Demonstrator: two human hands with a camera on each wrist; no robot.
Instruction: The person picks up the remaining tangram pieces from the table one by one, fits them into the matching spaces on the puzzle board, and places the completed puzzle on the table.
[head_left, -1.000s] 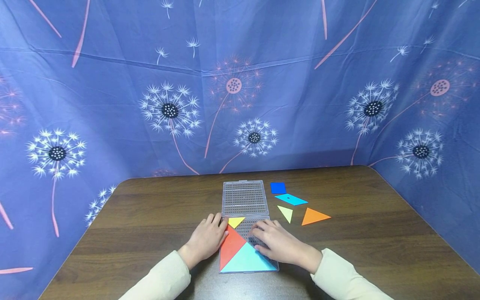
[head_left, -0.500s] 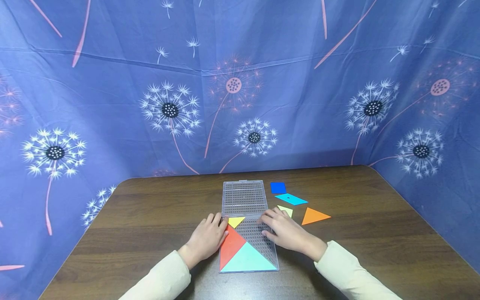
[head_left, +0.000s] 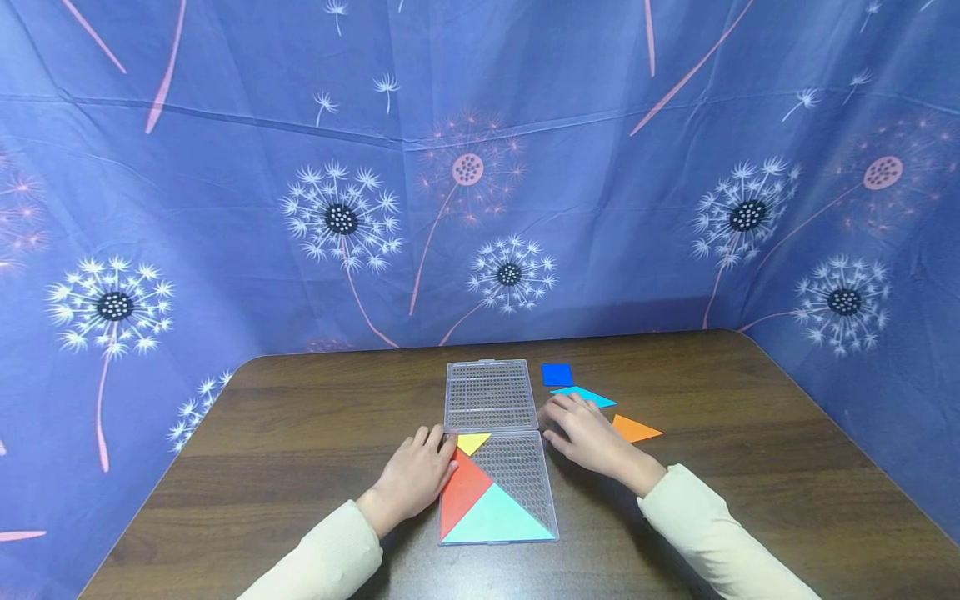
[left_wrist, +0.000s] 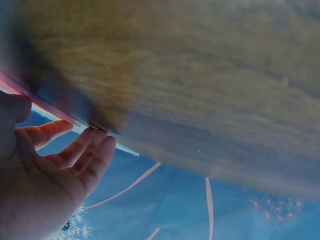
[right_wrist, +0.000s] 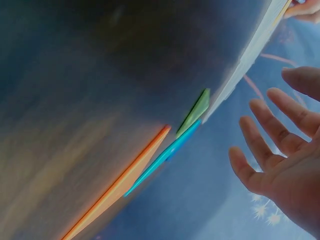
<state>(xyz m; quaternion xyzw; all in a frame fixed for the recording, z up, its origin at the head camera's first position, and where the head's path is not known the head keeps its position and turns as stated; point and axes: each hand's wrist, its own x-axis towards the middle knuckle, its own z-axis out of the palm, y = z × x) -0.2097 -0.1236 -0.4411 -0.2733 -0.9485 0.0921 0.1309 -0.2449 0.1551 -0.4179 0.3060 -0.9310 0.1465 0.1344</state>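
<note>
An open clear plastic case (head_left: pixel 489 395) lies mid-table. Its near half (head_left: pixel 525 475) holds a red triangle (head_left: pixel 461 492), a teal triangle (head_left: pixel 498 521) and a small yellow triangle (head_left: pixel 472 442). My left hand (head_left: pixel 431 446) rests flat against that half's left edge, fingers straight (left_wrist: pixel 95 155). My right hand (head_left: pixel 562 417) hovers right of the case with fingers spread (right_wrist: pixel 260 142), holding nothing. It covers the lime-green triangle (right_wrist: pixel 196 111) in the head view. Beside it lie a cyan parallelogram (head_left: pixel 592 395), an orange triangle (head_left: pixel 636 429) and a blue square (head_left: pixel 557 375).
The dark wooden table (head_left: pixel 300 433) has rounded far corners. A blue dandelion-print cloth (head_left: pixel 480 208) closes it in at the back and on both sides. Bare wood stretches to the left and right of the pieces.
My right hand has left the near half of the case and moved right and away, over the green triangle beside the case. The left hand has stayed put.
</note>
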